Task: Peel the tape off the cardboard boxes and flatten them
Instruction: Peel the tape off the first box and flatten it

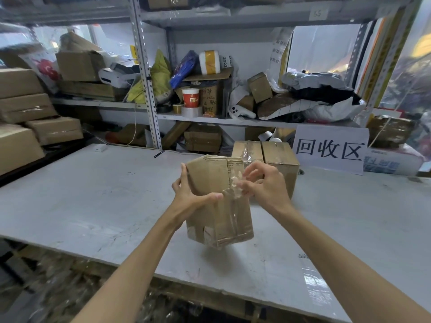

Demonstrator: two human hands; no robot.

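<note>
Nearest the camera, below the tabletop's (93, 194) front edge, a blurred heap (58, 287) of brownish and shiny stuff is lying, too unclear to say whether it is finished work. Above the tabletop the person is holding a small cardboard box (224, 220) in the air, its shadow falling underneath. The left hand (191, 194) is gripping the box's left side, with the thumb curled across the front. The right hand (265, 183) is pinching a crumpled end of clear tape (234, 183) and lifting it off the centre seam. More tape is clinging lower down the front and around the bottom edges, and the box is keeping its full shape, so peeling looks only partly done and flattening not yet begun. Just behind, a second box (277, 155) is sitting on the tabletop with tape across its top, apparently untouched. Beyond it a paper sign (331, 151) is leaning, and further cartons (23, 106) are crowding the shelves (149, 89), so plenty seems left.
</note>
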